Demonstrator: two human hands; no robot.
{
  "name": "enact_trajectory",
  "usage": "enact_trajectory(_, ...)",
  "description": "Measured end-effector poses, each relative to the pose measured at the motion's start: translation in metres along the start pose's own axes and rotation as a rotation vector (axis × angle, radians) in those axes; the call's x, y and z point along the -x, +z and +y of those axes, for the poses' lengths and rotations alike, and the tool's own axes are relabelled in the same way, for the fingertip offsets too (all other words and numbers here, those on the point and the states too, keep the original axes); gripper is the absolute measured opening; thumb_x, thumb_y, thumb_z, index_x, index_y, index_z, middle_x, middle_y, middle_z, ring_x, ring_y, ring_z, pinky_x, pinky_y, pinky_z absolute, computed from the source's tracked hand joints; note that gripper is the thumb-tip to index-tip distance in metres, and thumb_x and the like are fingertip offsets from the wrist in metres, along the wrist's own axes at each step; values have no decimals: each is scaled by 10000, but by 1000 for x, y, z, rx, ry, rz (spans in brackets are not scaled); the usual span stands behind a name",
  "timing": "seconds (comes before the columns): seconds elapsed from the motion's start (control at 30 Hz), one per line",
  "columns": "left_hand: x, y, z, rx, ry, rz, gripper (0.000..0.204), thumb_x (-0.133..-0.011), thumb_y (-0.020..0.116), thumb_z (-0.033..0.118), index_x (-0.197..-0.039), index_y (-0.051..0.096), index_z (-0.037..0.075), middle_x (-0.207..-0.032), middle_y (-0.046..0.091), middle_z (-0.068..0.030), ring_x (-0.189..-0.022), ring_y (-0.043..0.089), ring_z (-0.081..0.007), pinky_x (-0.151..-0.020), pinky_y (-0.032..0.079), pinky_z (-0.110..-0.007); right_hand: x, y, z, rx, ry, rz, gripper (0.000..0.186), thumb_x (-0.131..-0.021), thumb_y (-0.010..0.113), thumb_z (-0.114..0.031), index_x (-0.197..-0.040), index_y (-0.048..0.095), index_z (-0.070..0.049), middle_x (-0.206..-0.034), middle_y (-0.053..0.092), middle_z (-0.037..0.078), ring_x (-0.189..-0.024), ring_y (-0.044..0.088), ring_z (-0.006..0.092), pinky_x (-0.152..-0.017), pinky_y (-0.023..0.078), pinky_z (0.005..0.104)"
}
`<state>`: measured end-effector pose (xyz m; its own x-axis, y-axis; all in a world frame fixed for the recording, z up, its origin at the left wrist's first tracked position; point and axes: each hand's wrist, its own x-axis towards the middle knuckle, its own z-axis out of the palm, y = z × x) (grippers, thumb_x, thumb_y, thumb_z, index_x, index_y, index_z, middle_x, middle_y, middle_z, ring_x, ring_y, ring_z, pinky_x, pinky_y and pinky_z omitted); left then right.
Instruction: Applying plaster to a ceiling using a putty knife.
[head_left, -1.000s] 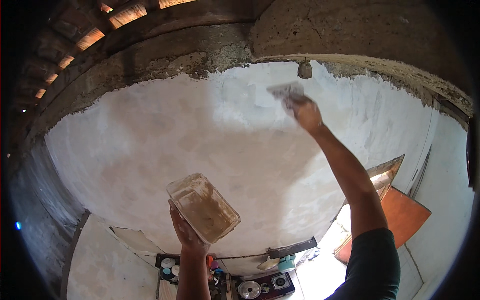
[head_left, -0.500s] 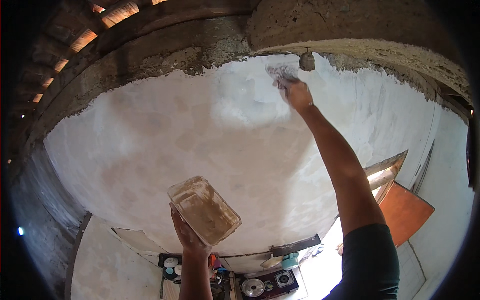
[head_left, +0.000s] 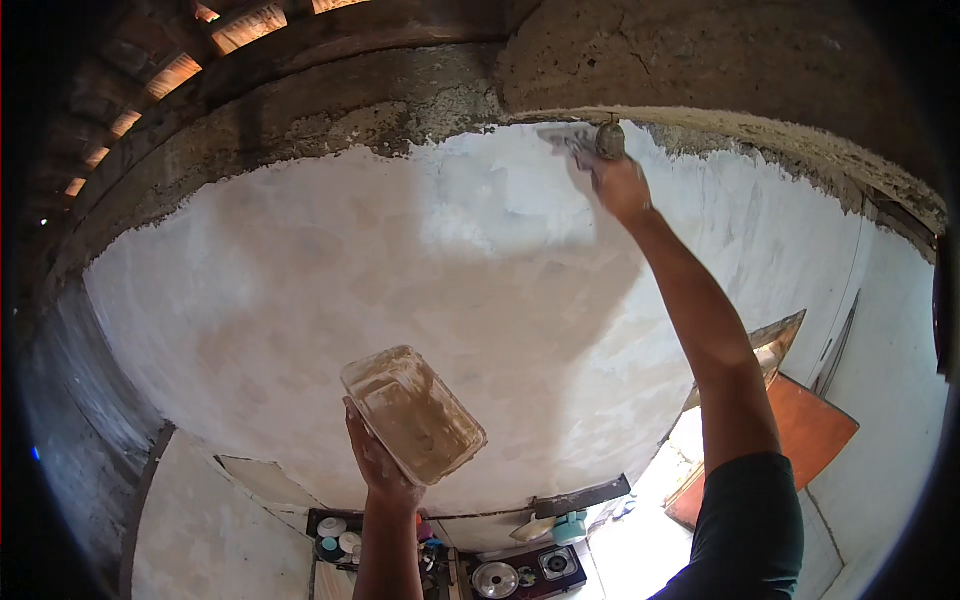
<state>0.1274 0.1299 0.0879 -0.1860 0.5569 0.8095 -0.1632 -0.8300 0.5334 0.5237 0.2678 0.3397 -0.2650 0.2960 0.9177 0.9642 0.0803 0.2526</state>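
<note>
Scraper [head_left: 566, 140], blurred and perhaps touching, is clasped in my right grip [head_left: 623, 188] near the top of the wall [head_left: 480, 270], while my left grip [head_left: 386, 468] holds a smeared container [head_left: 446, 398] below. Remotely, I judge smoothing the step in hand; the next move calls for flat, steady pressure clear of the hanging fitting [head_left: 610, 142].

The right hand [head_left: 622, 188] is higher than a second ago, and farther right than half a second ago, with its flat spreading tool [head_left: 565, 138] now up by the ragged top of the white coat [head_left: 480, 170]. From here the dark hanging lump [head_left: 610, 141] now overlaps the tool, no longer apart from it. The tub [head_left: 447, 394] in the left hand [head_left: 382, 468] sits slightly farther right
</note>
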Motion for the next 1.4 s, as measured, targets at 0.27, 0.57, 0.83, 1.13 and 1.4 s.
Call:
enact_trajectory(0.27,-2,10,5,95,-96,-19,739,-939,451,574,-1396,285,18,-1285,472,-124,-1118,535,-235,-901,499,-377,13,49,5,-401,-38,56,393,-828,567,-62,-1175,646,-230,-1065,670,118,-876,654,338,-759,546,440)
enact_trajectory(0.57,-6,6,14,459,-246,-101,687,-979,388,528,-1408,273,4,-1342,449,-157,-1176,524,-263,-938,496,-394,74,26,-30,-147,-29,-237,430,-785,543,12,-1145,657,-194,-1102,652,124,-962,635,316,-845,531,421)
enact_trajectory(0.83,-5,-4,7,-993,558,-125,641,-988,366,512,-1386,313,12,-1283,488,-124,-1110,541,-228,-918,493,-379,-20,42,1,86,71,8,308,-797,589,-60,-1080,673,-150,-909,682,114,-790,652,342,-716,542,441)
enact_trajectory(1.13,17,-12,-4,-563,158,-194,843,-870,691,271,-1497,161,80,-1410,338,-246,-1217,486,-397,-978,471,-463,80,74,-23,-148,-75,-27,354,-763,604,-51,-1104,659,-126,-1089,657,147,-927,639,338,-814,543,428)
enact_trajectory(1.4,10,-4,0,-64,-42,-88,773,-907,621,378,-1456,211,21,-1377,399,-200,-1196,506,-332,-961,481,-432,37,6,-10,-147,-267,88,436,-784,575,-18,-1188,633,-171,-1105,665,110,-977,641,314,-812,548,402)
